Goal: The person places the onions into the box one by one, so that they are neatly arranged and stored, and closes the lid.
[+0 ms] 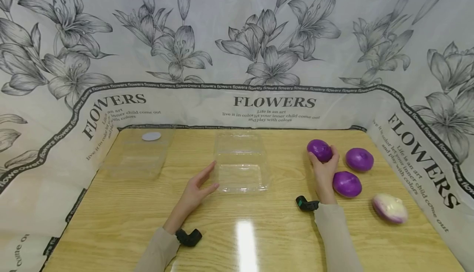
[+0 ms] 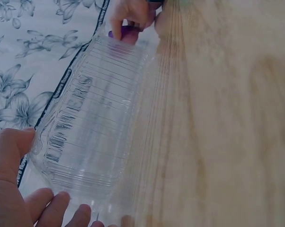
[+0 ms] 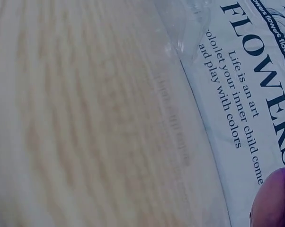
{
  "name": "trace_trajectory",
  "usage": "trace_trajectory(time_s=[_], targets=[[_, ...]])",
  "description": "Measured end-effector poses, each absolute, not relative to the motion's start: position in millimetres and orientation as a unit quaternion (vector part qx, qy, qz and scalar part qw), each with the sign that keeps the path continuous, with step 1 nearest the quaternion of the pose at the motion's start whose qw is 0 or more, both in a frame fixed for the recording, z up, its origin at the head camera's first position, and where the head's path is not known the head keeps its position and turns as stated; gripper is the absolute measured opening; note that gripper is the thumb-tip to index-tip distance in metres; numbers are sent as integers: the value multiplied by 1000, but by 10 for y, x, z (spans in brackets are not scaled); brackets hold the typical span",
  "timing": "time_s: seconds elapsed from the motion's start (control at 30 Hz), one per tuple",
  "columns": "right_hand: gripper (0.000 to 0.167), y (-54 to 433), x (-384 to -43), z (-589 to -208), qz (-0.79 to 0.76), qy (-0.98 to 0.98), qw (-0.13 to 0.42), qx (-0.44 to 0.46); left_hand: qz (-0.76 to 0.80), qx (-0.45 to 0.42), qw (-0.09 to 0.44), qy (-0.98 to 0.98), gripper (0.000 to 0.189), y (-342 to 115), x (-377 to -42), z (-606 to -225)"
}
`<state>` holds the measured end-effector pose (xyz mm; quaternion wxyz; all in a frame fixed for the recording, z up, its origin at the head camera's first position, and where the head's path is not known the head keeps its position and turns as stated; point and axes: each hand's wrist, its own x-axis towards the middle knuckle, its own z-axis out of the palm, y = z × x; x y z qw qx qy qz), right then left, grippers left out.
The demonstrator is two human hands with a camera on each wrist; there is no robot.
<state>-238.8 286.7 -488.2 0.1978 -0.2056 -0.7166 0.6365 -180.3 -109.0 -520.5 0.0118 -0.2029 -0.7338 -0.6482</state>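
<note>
My right hand (image 1: 326, 173) grips a glossy purple onion (image 1: 319, 150) between thumb and fingers at the back right of the table. In the right wrist view that onion (image 3: 272, 201) shows only at the lower right corner. My left hand (image 1: 196, 191) is at the left side of a clear plastic clamshell box (image 1: 242, 175), its thumb and fingers spread along the edge. In the left wrist view, the fingers (image 2: 57, 205) are right at the near end of this box. Its lid lies folded back toward the wall.
Two more purple onions (image 1: 359, 159) (image 1: 347, 184) lie right of my right hand. A whitish one with a purple underside (image 1: 390, 208) sits nearer the right edge. Another clear plastic box (image 1: 140, 161) with a white oval label stands back left. Flower-printed cloth (image 1: 274, 111) encloses the wooden table.
</note>
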Motion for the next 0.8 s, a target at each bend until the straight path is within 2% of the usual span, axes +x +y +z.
trace_trajectory(time_s=[0.27, 0.67, 0.8], targets=[[79, 2754, -2358, -4594, 660, -704, 178, -194, -652, -201, 11, -731, 64, -1087, -1836, -5257], [73, 2452, -2294, -4363, 685, -690, 219, -75, -645, -199, 12, -737, 65, -1092, -1833, -5262], [70, 2340, -2247, -4292, 691, -691, 209, -40, -645, -201, 13, -737, 65, -1103, -1824, -5269]])
